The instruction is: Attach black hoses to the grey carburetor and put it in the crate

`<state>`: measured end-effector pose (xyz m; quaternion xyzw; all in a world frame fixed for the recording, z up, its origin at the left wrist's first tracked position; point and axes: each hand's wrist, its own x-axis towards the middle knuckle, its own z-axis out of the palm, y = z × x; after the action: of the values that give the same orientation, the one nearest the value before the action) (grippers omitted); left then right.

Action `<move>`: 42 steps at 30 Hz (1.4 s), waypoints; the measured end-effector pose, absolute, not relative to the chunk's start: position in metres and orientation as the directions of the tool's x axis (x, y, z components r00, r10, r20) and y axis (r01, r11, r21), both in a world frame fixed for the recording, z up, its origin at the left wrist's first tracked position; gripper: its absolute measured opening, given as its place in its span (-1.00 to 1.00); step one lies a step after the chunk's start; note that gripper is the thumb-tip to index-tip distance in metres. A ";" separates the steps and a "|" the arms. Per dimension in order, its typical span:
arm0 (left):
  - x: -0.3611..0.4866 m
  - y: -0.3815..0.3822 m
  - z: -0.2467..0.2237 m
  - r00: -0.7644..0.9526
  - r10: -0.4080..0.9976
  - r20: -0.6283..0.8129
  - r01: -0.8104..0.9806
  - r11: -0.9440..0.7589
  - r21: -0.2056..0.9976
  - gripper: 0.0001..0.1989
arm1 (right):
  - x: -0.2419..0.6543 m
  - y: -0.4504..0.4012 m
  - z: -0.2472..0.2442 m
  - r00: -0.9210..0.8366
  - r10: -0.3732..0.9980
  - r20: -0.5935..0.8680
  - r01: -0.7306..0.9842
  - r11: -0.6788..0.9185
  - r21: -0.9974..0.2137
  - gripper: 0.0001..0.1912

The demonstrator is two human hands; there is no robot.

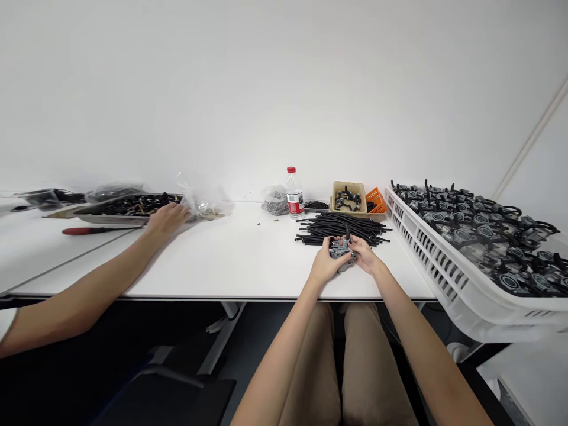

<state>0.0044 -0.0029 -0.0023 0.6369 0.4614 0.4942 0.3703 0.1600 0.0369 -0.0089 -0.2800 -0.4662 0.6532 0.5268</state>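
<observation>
Just above the table's front edge, my left hand (326, 261) is closed around the side of a small grey metal carburetor (341, 253). From the other side my right hand (364, 255) grips the same carburetor, fingers at its upper part, where a short black hose (347, 229) sticks up. Small details between the fingertips are too fine to make out. Right behind both hands lies a loose pile of black rubber hoses (341, 225) on the white table (231, 260).
A white plastic basket (426, 242) full of carburetors stands on the right. Behind the hoses are a beige tray (333, 198), an orange basket (377, 198) and a water bottle (295, 198). At left, a co-worker's hand (166, 218) reaches by a parts tray (106, 219) and a red-handled screwdriver (82, 231).
</observation>
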 end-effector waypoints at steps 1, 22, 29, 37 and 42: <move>0.004 -0.003 -0.002 0.086 0.954 0.289 0.222 -0.301 0.927 -0.51 | 0.160 0.037 -0.009 -0.284 0.950 0.129 -0.426 -0.005 -0.905 -0.57; 0.005 -0.001 -0.004 0.085 0.955 0.284 0.273 -0.297 0.915 -0.45 | 0.159 0.038 -0.010 -0.239 0.957 0.162 -0.411 0.051 -0.910 -0.67; 0.005 -0.002 -0.003 0.073 0.957 0.281 0.276 -0.290 0.916 -0.46 | 0.161 0.034 -0.006 -0.279 0.950 0.142 -0.396 0.021 -0.918 -0.71; 0.004 0.000 -0.004 0.077 0.955 0.288 0.262 -0.298 0.918 -0.42 | 0.158 0.036 -0.008 -0.258 0.954 0.150 -0.398 0.037 -0.917 -0.67; 0.004 -0.001 -0.004 0.076 0.959 0.274 0.250 -0.284 0.926 -0.46 | 0.160 0.030 -0.002 -0.269 0.956 0.120 -0.424 -0.006 -0.906 -0.65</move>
<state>0.0039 -0.0008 -0.0039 0.6365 0.4748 0.4866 0.3642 0.1602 0.0297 -0.0020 -0.2872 -0.4626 0.6484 0.5320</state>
